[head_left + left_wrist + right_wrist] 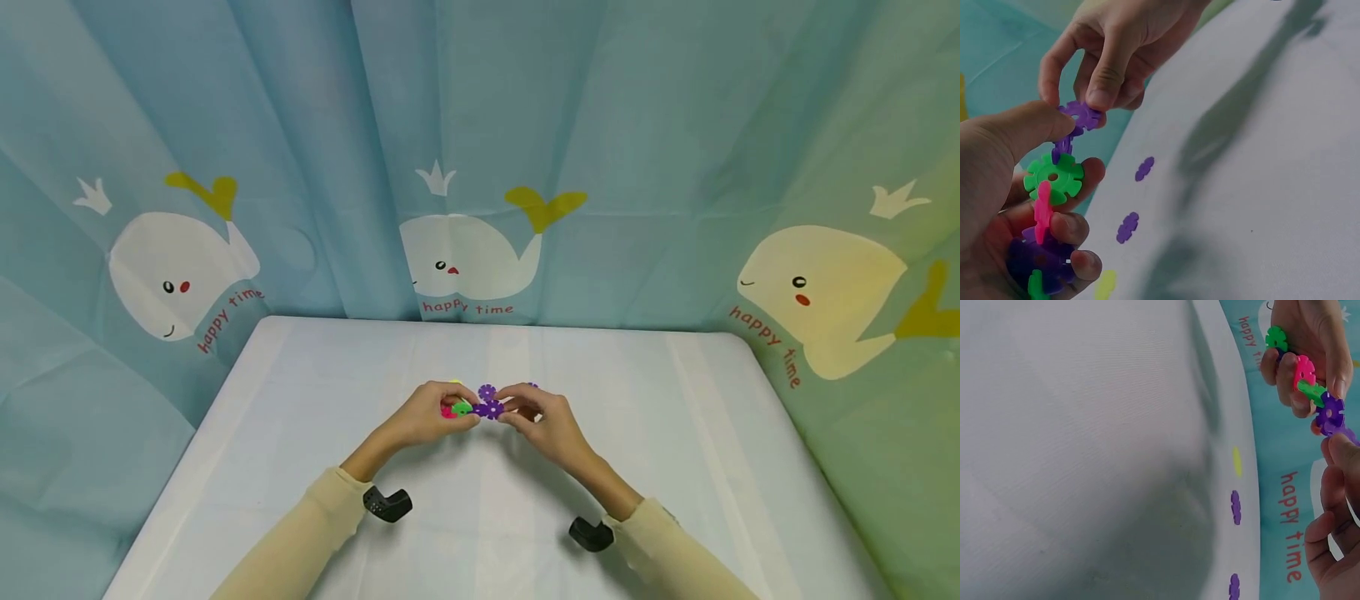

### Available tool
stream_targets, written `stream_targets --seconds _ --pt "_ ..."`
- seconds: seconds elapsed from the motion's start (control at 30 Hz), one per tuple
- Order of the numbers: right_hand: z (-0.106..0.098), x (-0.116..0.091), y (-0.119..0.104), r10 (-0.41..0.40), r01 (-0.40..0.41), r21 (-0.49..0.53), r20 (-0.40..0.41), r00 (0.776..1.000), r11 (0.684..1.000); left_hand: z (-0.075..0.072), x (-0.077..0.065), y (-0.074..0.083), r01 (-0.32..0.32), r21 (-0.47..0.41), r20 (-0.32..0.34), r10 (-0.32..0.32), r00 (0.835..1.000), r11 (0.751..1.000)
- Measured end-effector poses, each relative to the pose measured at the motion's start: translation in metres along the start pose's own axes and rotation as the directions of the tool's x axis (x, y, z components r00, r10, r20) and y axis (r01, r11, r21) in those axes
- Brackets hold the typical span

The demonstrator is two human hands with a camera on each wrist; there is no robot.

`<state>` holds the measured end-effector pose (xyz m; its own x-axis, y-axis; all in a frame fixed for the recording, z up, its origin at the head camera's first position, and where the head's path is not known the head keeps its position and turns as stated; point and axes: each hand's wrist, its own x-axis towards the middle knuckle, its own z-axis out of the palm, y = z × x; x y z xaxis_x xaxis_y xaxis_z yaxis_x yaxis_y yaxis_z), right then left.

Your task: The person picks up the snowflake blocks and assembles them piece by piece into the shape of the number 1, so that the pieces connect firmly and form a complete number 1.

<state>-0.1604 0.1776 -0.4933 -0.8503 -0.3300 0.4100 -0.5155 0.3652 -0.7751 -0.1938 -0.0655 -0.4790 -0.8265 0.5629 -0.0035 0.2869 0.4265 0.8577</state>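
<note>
Above the white table, both hands hold a chain of interlocking snowflake discs. My left hand point(424, 414) grips the chain. In the left wrist view its fingers curl behind a green disc point(1054, 167), a pink disc point(1042, 215) edge-on and a purple disc point(1041, 259), with another green disc point(1035, 286) at the lower end. At the upper end my right hand point(552, 423) pinches a purple disc point(1085, 116) between thumb and fingers. The left thumb lies over the near side of that disc. In the right wrist view, another purple disc point(1329, 414) slots against the green one.
On the white table point(480, 517), beyond the hands, lie a loose purple disc point(487, 391), a second purple disc point(532, 385) partly behind the right hand, and a yellow disc point(456, 382) mostly hidden by the left. A blue whale-print curtain point(645, 167) hangs behind the table's far edge.
</note>
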Motion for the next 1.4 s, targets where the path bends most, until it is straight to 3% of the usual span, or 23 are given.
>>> stream_targets --seconds 0.17,0.27,0.4,0.53,0.93,1.1,1.4 --pt "0.001 -0.003 0.003 -0.01 0.01 -0.021 -0.013 1.0 1.0 0.001 -0.001 -0.001 -0.008 0.009 0.005 0.008 1.0 1.0" --pt "-0.002 -0.002 -0.014 -0.004 0.003 -0.031 -0.007 1.0 1.0 0.002 -0.002 -0.002 -0.025 0.018 0.011 0.025 1.0 1.0" --pt "-0.002 -0.003 -0.019 0.021 -0.021 -0.038 0.003 1.0 0.999 0.003 -0.003 -0.005 -0.07 0.026 0.002 0.07 0.998 0.997" --pt "0.002 -0.007 0.002 0.052 -0.052 -0.024 0.007 0.999 0.998 0.006 -0.001 -0.007 -0.137 0.065 -0.018 0.138 0.99 0.988" --pt "0.001 -0.01 0.009 0.143 -0.144 0.007 0.031 0.989 0.99 0.011 0.002 -0.01 -0.254 0.152 -0.016 0.26 0.966 0.955" --pt "0.003 -0.01 0.01 0.168 -0.168 -0.003 0.045 0.985 0.986 0.012 0.001 -0.01 -0.244 0.17 -0.006 0.249 0.969 0.955" --pt "0.009 -0.012 0.013 0.211 -0.214 0.02 0.082 0.974 0.977 0.018 0.0 -0.008 -0.144 0.237 0.002 0.147 0.989 0.961"
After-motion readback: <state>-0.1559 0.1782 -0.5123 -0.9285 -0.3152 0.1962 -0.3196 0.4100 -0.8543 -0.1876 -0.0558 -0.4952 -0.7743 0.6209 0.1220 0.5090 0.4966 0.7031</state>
